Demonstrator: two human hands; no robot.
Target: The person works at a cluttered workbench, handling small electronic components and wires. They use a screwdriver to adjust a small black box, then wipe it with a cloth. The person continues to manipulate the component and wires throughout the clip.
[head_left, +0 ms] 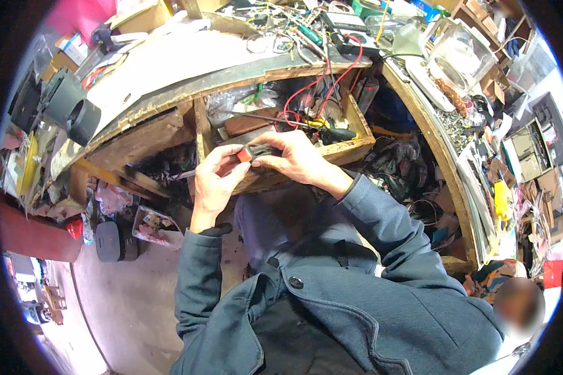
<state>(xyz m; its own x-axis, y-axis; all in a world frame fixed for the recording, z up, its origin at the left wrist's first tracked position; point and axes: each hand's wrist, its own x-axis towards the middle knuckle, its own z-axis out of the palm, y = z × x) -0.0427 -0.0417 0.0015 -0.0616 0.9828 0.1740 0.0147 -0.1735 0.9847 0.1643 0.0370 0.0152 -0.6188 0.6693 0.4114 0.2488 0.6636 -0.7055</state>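
Note:
Above the open drawer (364, 142) my two hands meet at a small object. My left hand (216, 178) pinches a small red-orange block (244, 155) between thumb and fingertips. Against the block lies a dark, narrow piece (261, 150), closed in by the thumb and fingers of my right hand (303, 159). Whether the block and the dark piece are joined cannot be made out. Just beyond my hands, the drawer holds a brown block (244, 125), a screwdriver with a yellow and black handle (341, 134), plastic bags (231, 101) and red cables (288, 115).
The workbench (125, 94) curves around me, with a black meter (350, 32) and a green-handled tool (309, 35) at the back. A grey tube-shaped fixture (75, 109) stands left. Small parts crowd the right bench, beside a yellow tool (501, 200). A box of scraps (156, 228) sits on the floor.

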